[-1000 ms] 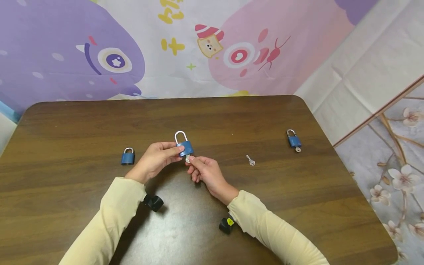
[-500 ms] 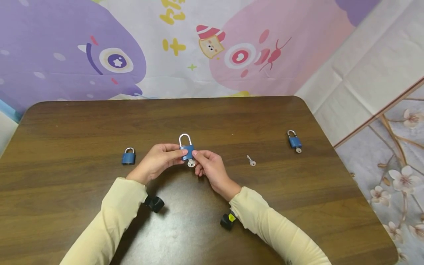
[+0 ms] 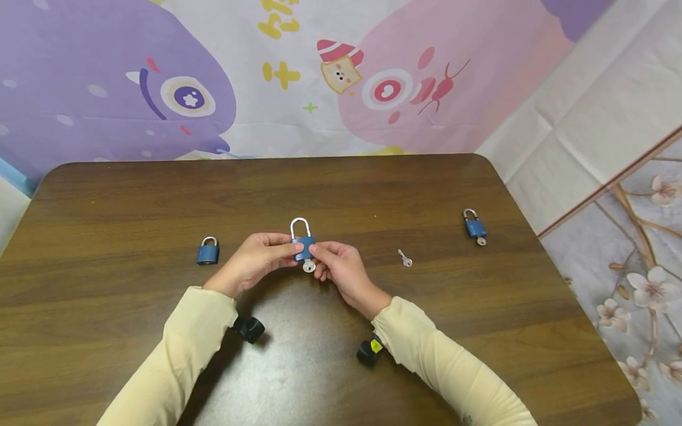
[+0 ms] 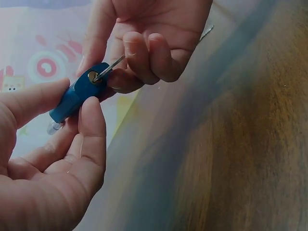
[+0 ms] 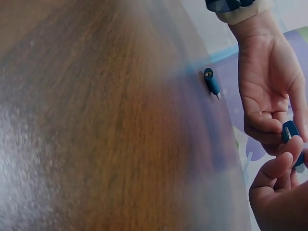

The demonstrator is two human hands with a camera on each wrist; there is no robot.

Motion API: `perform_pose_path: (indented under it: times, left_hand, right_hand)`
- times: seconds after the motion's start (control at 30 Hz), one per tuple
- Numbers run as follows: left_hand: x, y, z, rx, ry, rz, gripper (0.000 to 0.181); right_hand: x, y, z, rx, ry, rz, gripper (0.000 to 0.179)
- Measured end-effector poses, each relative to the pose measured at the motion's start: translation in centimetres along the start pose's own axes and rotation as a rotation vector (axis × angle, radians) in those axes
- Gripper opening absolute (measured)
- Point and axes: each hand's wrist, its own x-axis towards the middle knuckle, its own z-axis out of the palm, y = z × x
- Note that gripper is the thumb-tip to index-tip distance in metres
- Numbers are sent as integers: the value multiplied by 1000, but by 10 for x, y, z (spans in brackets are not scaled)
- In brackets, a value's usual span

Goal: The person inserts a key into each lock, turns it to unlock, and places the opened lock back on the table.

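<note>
A blue padlock (image 3: 304, 242) is held up over the table between both hands, its silver shackle pointing away from me. A key (image 3: 309, 267) sticks out of its bottom face; the left wrist view shows the key (image 4: 113, 67) seated in the brass keyhole. My left hand (image 3: 254, 261) grips the lock body from the left with thumb and fingers. From the other side, my right hand (image 3: 345, 273) pinches the body's right edge, thumb in front. Its curled fingers sit close beside the key in the left wrist view. Fingers partly cover the lock body.
Another blue padlock (image 3: 207, 255) stands left of my left hand, with no key showing. Far right lies a third padlock (image 3: 473, 228) with a key (image 3: 482, 241) at its bottom. A small loose key (image 3: 405, 258) lies on the brown table (image 3: 341, 189) between. A patterned cloth hangs behind.
My right hand has let go of the key and now pinches the padlock body's side. The padlock has shifted slightly right and nearer, turning more upright, with the key left in it.
</note>
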Motion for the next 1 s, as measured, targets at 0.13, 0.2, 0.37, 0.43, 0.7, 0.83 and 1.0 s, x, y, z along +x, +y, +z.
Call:
perform_pose_path:
  times: [0.13, 0.2, 0.37, 0.43, 0.7, 0.83, 1.0]
  left_hand:
    - [0, -1, 2, -28, -2, -11, 30]
    - [1, -2, 3, -45, -3, -22, 28]
    - [0, -2, 5, -53, -2, -41, 29]
    - [0, -1, 6, -45, -2, -46, 31]
    - [-2, 4, 3, -20, 0, -53, 39]
    - [-6, 6, -5, -8, 10, -38, 42]
    - [-10, 6, -15, -26, 24, -37, 41]
  right_hand:
    - [-1, 0, -2, 40, -4, 36, 24]
    - [-1, 1, -3, 53, 0, 48, 25]
    - [-2, 3, -6, 55, 9, 54, 27]
    - [-2, 3, -6, 52, 10, 52, 28]
    - [-3, -4, -17, 60, 34, 50, 25]
    - [-3, -10, -35, 81, 82, 41, 18]
    - [-3, -17, -63, 104, 142, 45, 9]
